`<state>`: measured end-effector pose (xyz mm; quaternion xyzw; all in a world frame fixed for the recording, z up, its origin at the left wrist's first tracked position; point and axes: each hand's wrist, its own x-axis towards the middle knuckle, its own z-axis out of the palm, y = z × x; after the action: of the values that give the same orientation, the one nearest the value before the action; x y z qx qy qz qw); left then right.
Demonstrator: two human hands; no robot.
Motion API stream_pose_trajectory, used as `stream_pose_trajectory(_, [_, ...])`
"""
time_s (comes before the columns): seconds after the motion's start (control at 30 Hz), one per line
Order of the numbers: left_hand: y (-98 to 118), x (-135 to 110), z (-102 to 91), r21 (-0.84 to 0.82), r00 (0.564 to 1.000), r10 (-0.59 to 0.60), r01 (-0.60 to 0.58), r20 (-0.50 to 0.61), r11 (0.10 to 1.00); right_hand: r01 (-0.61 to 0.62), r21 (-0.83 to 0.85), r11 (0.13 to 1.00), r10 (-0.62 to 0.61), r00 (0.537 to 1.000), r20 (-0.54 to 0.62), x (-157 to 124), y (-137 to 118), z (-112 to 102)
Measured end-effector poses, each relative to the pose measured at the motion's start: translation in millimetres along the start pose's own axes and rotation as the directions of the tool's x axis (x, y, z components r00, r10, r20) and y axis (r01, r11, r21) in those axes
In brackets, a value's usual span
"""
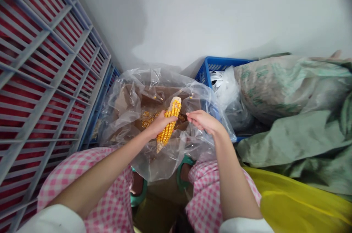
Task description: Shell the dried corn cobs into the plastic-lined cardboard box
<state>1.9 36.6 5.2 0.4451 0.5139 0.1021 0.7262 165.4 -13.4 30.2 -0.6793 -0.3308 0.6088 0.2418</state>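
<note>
My left hand [161, 124] grips a yellow corn cob [168, 128] around its middle. The upper part of the cob looks bare and pale, and its lower part still carries kernels. My right hand [203, 122] is just to the right of the cob's top, with its fingertips close to the cob and nothing visible in them. Below both hands, a clear plastic bag [123, 115] lies open, lining a cardboard box [154, 95]. Loose corn kernels [148, 120] lie inside it.
A stacked red-and-grey slatted crate [41, 79] fills the left side. Behind the bag stand a blue plastic crate [217, 66] and a white wall [209, 16]. Bulging green woven sacks [291, 90] lie to the right, above a yellow sheet [297, 203].
</note>
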Motion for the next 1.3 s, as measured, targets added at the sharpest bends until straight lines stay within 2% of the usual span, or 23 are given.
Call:
stream_pose_trajectory(0.13, [1.7, -1.1, 3.8, -0.087, 1.0, 0.002, -0.003, -0.006, 0.996, -0.045, 0.172, 0.984, 0.038, 0.998, 0.045, -4.1, -1.3, -3.5])
stream_pose_trajectory(0.57, [2.1, 3.1, -0.1, -0.042, 0.994, 0.094, -0.097, -0.061, 0.994, -0.08, 0.306, 0.949, 0.049, 0.993, 0.108, -1.7, -3.3, 4.4])
stream_pose_trajectory(0.7, [1.1, 7.1, -4.7, 0.146, 0.976, 0.197, -0.182, -0.098, 0.972, -0.084, 0.331, 0.94, 0.048, 0.992, 0.117, -1.7, -1.7, 2.5])
stream_pose_trajectory(0.8, [2.3, 9.0, -10.6, 0.402, 0.927, 0.362, -0.296, -0.097, 0.867, -0.113, 0.344, 0.932, 0.059, 0.984, 0.165, -0.9, 2.1, -1.2])
stream_pose_trajectory(0.87, [2.0, 9.5, -13.8, 0.53, 0.908, 0.41, -0.31, -0.08, 0.789, -0.141, 0.354, 0.924, 0.072, 0.977, 0.202, 1.0, 6.1, -2.1])
stream_pose_trajectory(0.93, [-0.8, 10.2, -15.4, 0.563, 0.914, 0.4, -0.298, -0.064, 0.771, -0.172, 0.387, 0.906, 0.08, 0.967, 0.242, 4.4, 10.7, -0.6])
stream_pose_trajectory(1.03, [-8.1, 12.6, -15.8, 0.527, 0.927, 0.372, -0.296, -0.042, 0.797, -0.204, 0.462, 0.863, 0.086, 0.961, 0.262, 11.0, 16.4, 6.0])
stream_pose_trajectory(1.2, [-16.1, 18.6, -16.8, 0.539, 0.931, 0.347, -0.234, -0.115, 0.809, -0.174, 0.514, 0.84, 0.101, 0.981, 0.166, 20.8, 19.7, 24.8])
stream_pose_trajectory(1.3, [-18.1, 20.1, -14.5, 0.478, 0.936, 0.304, -0.188, -0.176, 0.858, -0.136, 0.532, 0.836, 0.1, 0.99, 0.096, 26.5, 21.0, 41.8])
